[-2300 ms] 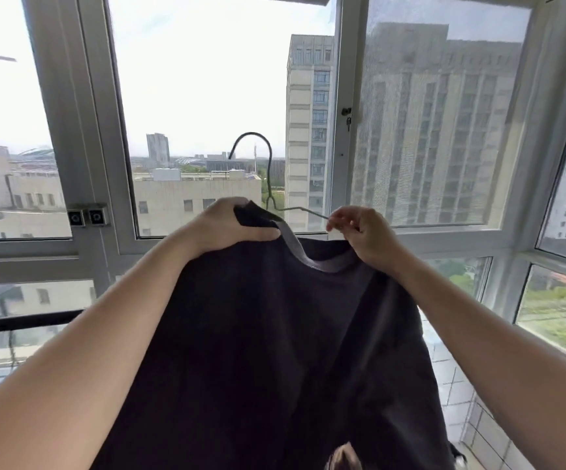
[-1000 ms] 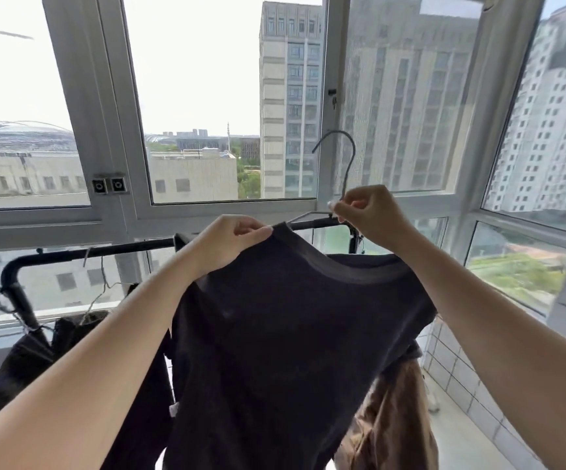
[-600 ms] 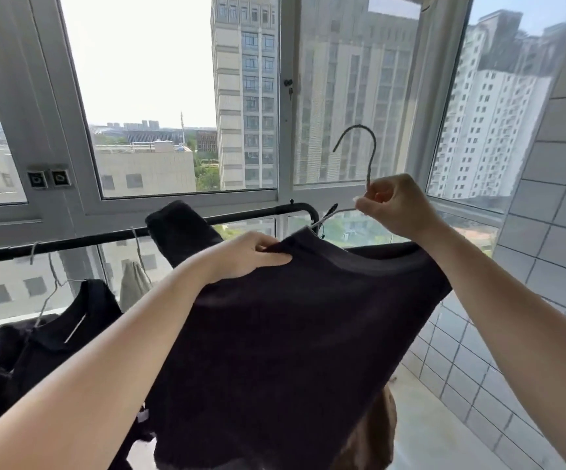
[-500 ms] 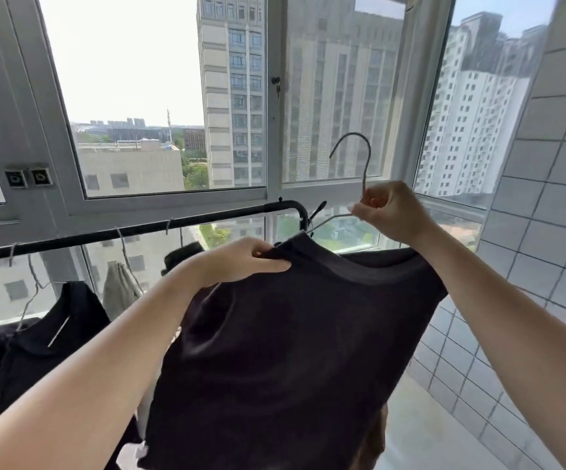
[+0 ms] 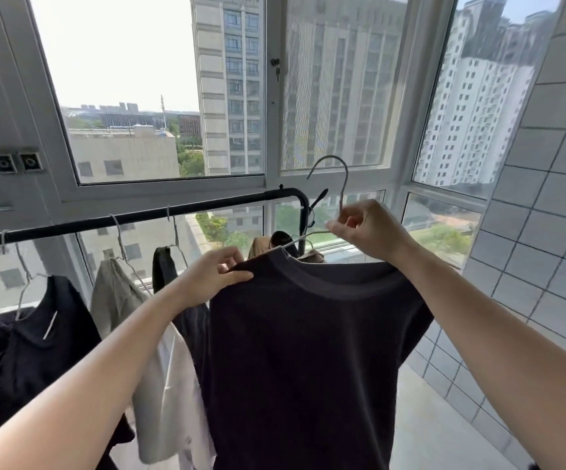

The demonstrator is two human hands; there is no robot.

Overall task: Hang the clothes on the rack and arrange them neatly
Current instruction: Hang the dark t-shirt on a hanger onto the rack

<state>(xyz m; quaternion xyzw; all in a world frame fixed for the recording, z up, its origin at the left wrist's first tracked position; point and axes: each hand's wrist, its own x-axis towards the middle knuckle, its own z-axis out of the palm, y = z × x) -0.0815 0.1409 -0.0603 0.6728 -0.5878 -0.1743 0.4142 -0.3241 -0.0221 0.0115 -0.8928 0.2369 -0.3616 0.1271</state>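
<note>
The right hand (image 5: 368, 232) pinches the wire hanger (image 5: 337, 184) beside the rack (image 5: 139, 217). The left hand (image 5: 210, 278) grips the dark shirt (image 5: 308, 368), fingers closed on its shoulder.

A person holds a dark T-shirt (image 5: 308, 361) on a wire hanger (image 5: 334, 184) in front of a black clothes rack (image 5: 139, 217) by a wide window (image 5: 268, 96). The right hand (image 5: 366, 234) pinches the hanger just below its hook, which points up, clear of the rail, near the rack's bent right end. The left hand (image 5: 212, 274) grips the shirt's left shoulder beside the collar. On the rail to the left hang a black top (image 5: 37, 334), a pale shirt (image 5: 128, 317) and a dark garment (image 5: 166, 269), each on a wire hanger. A tiled wall (image 5: 539, 198) stands to the right.
</note>
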